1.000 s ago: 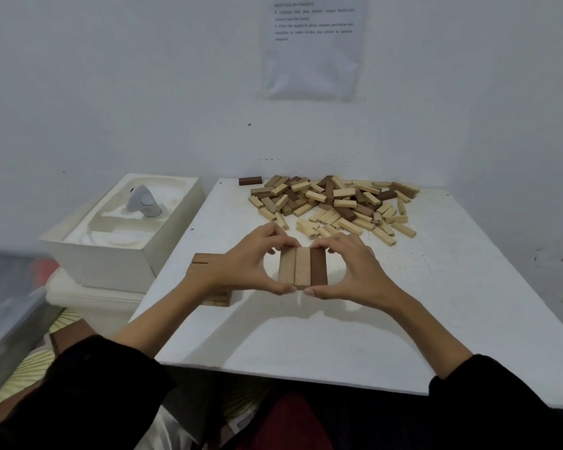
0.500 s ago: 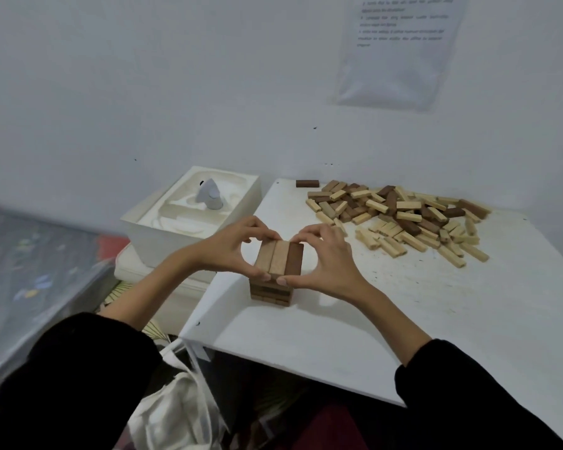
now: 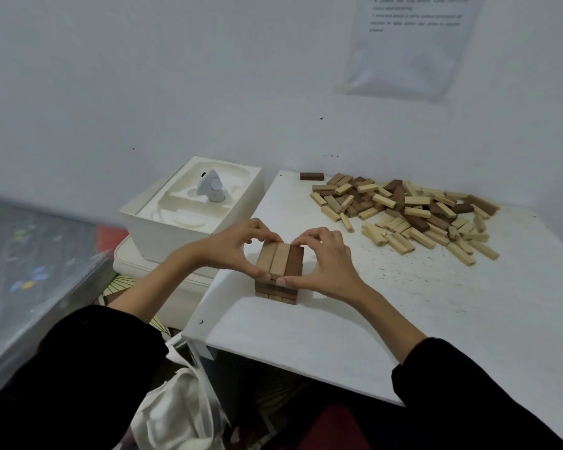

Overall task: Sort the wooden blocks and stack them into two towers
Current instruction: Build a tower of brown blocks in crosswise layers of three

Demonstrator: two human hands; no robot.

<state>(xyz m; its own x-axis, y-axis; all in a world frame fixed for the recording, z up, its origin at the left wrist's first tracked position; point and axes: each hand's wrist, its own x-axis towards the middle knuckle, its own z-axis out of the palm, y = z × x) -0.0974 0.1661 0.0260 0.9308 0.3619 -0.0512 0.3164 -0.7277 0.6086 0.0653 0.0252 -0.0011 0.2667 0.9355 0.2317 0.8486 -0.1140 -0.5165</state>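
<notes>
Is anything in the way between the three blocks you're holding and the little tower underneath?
Nothing visible is. The three blocks lie right over the tower with no gap showing, and the left hand and right hand pinch them at their ends.

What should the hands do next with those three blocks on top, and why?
Probably let go and lift away: the left hand and right hand pinch the top layer, which looks square on the stack. The pile holds many unsorted blocks to fetch next.
</notes>
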